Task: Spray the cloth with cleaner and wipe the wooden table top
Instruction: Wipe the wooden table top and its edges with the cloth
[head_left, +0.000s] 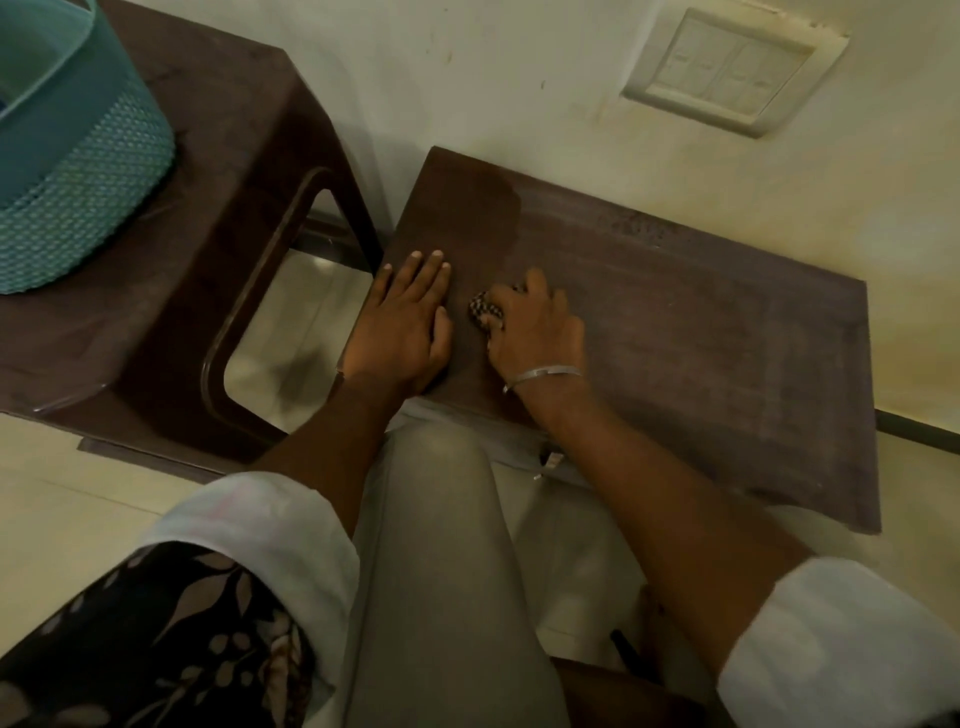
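Note:
A small dark wooden table top (701, 332) stands against the wall. Its far left corner looks darker and damp. My left hand (405, 322) lies flat with straight fingers on the table's left edge. Just to its right, my right hand (535, 327) grips a bunched checkered cloth (484, 310) and presses it on the wood. Most of the cloth is hidden under the fingers. A metal bangle circles my right wrist. No spray bottle is in view.
A brown plastic stool (218, 218) stands to the left, carrying a teal mesh basket (78, 171). A switch plate (727, 67) is on the wall behind. My grey-trousered knee (441, 545) is under the table's near edge.

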